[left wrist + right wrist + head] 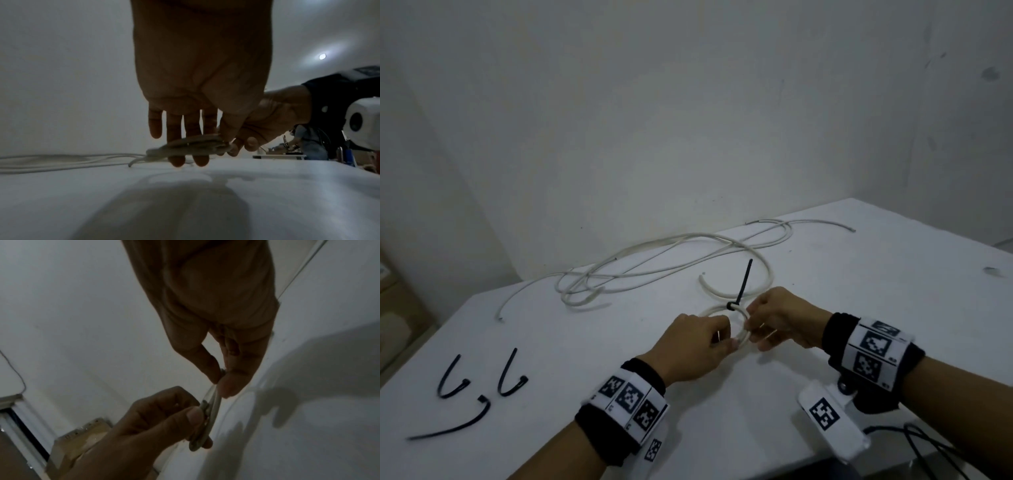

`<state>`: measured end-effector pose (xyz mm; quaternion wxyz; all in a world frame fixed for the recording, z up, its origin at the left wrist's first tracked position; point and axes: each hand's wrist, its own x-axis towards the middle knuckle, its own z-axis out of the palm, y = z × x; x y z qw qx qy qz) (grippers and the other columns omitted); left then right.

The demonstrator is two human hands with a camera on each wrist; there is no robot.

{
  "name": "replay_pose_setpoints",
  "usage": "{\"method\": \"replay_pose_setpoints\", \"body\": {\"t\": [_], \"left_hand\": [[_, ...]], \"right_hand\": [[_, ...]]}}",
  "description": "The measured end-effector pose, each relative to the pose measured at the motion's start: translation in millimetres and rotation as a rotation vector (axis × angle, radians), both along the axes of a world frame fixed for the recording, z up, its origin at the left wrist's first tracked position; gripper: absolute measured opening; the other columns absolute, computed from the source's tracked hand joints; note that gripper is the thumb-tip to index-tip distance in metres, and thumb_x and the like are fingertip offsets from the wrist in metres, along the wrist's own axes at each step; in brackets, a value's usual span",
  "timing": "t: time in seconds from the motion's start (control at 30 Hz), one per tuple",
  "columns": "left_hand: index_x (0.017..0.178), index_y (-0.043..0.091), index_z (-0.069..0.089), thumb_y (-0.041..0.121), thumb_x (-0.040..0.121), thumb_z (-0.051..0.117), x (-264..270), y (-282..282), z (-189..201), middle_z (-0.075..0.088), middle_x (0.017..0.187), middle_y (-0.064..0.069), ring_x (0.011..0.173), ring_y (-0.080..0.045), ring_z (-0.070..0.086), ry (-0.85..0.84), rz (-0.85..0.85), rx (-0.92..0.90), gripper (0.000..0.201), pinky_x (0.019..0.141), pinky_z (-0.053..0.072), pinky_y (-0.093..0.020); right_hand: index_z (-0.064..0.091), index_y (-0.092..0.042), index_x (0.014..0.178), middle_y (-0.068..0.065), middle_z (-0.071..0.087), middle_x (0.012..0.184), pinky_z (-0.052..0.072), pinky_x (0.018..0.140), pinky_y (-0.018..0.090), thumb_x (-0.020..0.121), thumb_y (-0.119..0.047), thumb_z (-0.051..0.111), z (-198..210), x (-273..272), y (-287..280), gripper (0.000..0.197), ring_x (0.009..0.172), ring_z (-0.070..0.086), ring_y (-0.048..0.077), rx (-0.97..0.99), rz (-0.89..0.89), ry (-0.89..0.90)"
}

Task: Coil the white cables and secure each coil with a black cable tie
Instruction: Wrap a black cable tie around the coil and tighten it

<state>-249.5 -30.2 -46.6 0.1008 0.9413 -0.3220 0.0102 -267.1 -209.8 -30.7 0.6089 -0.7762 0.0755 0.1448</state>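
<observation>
A small white cable coil [722, 310] is held just above the white table [859, 291], with a black cable tie [743, 286] wrapped on its far side and the tie's tail sticking up. My left hand [717, 337] pinches the coil's near side. My right hand [753, 325] pinches its right side between thumb and fingers. In the left wrist view the coil [185, 146] lies edge-on across my fingers [174, 129]. In the right wrist view the coil [207, 415] runs between both hands. Loose white cables [654, 267] sprawl behind.
Three spare black cable ties [479, 390] lie at the table's left front. The table meets a white wall at the back. A white camera unit [832, 421] with black leads hangs under my right wrist near the front edge.
</observation>
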Motion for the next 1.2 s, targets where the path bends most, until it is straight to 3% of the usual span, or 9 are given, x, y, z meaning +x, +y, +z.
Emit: {"method": "replay_pose_setpoints", "body": {"t": [0.17, 0.3, 0.4, 0.47, 0.6, 0.77, 0.93, 1.03, 1.2], "left_hand": [[0.075, 0.018, 0.059, 0.036, 0.089, 0.058, 4.9, -11.1, -1.7, 0.064, 0.086, -0.006, 0.081, -0.021, 0.059, 0.184, 0.050, 0.085, 0.022, 0.064, 0.038, -0.027], [0.086, 0.004, 0.070, 0.024, 0.088, 0.059, 10.2, -15.2, 3.1, 0.070, 0.095, -0.010, 0.086, -0.022, 0.062, 0.211, 0.065, 0.059, 0.022, 0.071, 0.046, -0.030], [0.088, 0.006, 0.072, 0.022, 0.086, 0.065, 14.6, -16.6, 4.5, 0.072, 0.093, -0.010, 0.077, -0.014, 0.058, 0.247, 0.121, 0.008, 0.017, 0.068, 0.045, -0.024], [0.081, 0.011, 0.070, 0.021, 0.082, 0.071, 15.6, -17.7, 3.0, 0.070, 0.089, -0.008, 0.075, -0.013, 0.056, 0.235, 0.159, -0.026, 0.010, 0.065, 0.044, -0.019], [0.061, 0.015, 0.057, 0.016, 0.081, 0.071, 14.1, -19.3, -0.5, 0.065, 0.080, -0.008, 0.071, -0.013, 0.053, 0.221, 0.146, -0.031, 0.024, 0.050, 0.033, -0.011], [0.087, 0.003, 0.070, 0.019, 0.088, 0.060, 9.5, -10.6, 6.0, 0.071, 0.092, -0.007, 0.077, -0.011, 0.057, 0.295, 0.097, -0.025, 0.019, 0.061, 0.041, -0.015], [0.103, 0.013, 0.072, 0.022, 0.088, 0.063, 9.6, -1.8, 12.9, 0.070, 0.105, -0.003, 0.089, -0.012, 0.061, 0.249, 0.112, -0.079, 0.020, 0.075, 0.045, -0.019], [0.112, 0.018, 0.068, 0.028, 0.084, 0.068, 10.3, 3.5, 15.1, 0.064, 0.114, 0.001, 0.101, -0.012, 0.058, 0.228, 0.105, 0.034, 0.029, 0.077, 0.040, -0.019], [0.109, 0.019, 0.071, 0.022, 0.078, 0.075, 6.8, 9.3, 7.7, 0.068, 0.110, 0.000, 0.095, -0.013, 0.060, 0.251, 0.070, 0.184, 0.032, 0.074, 0.041, -0.019]], "right_hand": [[0.054, 0.005, 0.072, 0.021, 0.059, 0.067, 0.053, 0.047, 0.030, 0.083, 0.010, 0.054, -6.4, 2.6, 3.1, 0.012, 0.056, 0.059, 0.030, -0.136, 0.034, 0.096], [0.057, 0.009, 0.086, 0.027, 0.062, 0.081, 0.056, 0.059, 0.035, 0.086, 0.005, 0.056, -1.3, 0.3, 4.2, 0.005, 0.066, 0.062, 0.033, -0.106, 0.076, 0.100], [0.059, 0.009, 0.093, 0.025, 0.063, 0.087, 0.056, 0.062, 0.036, 0.087, -0.001, 0.059, -1.0, -2.1, 6.6, 0.011, 0.069, 0.062, 0.030, -0.145, 0.107, 0.101], [0.059, 0.006, 0.093, 0.018, 0.062, 0.086, 0.056, 0.061, 0.036, 0.088, -0.005, 0.061, -1.8, -2.6, 8.3, 0.012, 0.068, 0.061, 0.026, -0.178, 0.127, 0.095], [0.060, 0.007, 0.101, 0.014, 0.059, 0.093, 0.056, 0.058, 0.037, 0.088, -0.011, 0.062, -3.5, -2.6, 10.1, 0.022, 0.071, 0.061, 0.024, -0.214, 0.115, 0.085], [0.058, 0.008, 0.107, 0.014, 0.056, 0.092, 0.057, 0.058, 0.038, 0.090, -0.011, 0.059, -1.6, -3.2, 9.2, 0.025, 0.068, 0.060, 0.024, -0.226, 0.107, 0.076], [0.058, -0.009, 0.112, 0.012, 0.061, 0.101, 0.053, 0.054, 0.029, 0.088, -0.015, 0.060, -3.5, -3.7, 10.9, 0.025, 0.073, 0.059, 0.019, -0.386, 0.151, -0.061], [0.061, -0.017, 0.117, 0.005, 0.058, 0.106, 0.051, 0.052, 0.022, 0.089, -0.021, 0.060, -5.3, -4.0, 16.1, 0.028, 0.068, 0.055, 0.012, -0.604, 0.263, -0.130], [0.064, -0.004, 0.114, 0.013, 0.065, 0.116, 0.053, 0.079, 0.032, 0.087, -0.027, 0.062, -8.0, -0.3, 20.6, 0.035, 0.099, 0.065, 0.027, -0.869, 0.408, -0.109]]}}
